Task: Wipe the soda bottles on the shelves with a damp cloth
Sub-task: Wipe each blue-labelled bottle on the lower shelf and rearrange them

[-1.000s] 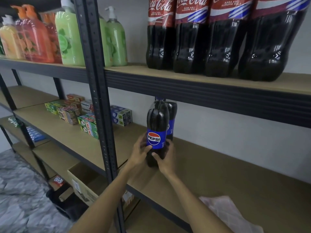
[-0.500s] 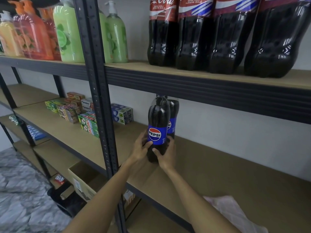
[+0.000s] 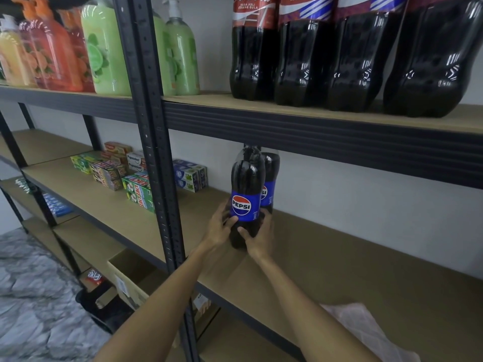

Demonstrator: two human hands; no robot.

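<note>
The middle shelf (image 3: 366,257) offers broad open board to the right, out to its front edge. Above stand four cola bottles (image 3: 303,61) labelled "KURANG GULA". A pale cloth (image 3: 366,333) lies near the edge. The Pepsi bottle (image 3: 247,194) stands upright before a second Pepsi (image 3: 270,189). The left hand (image 3: 219,228) and right hand (image 3: 258,241) each wrap their grip round its lower body.

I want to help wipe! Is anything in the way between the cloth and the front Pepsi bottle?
Nothing visible: only shelf board lies between cloth and front Pepsi bottle. The left hand and right hand both hold that bottle, not the cloth.
</note>
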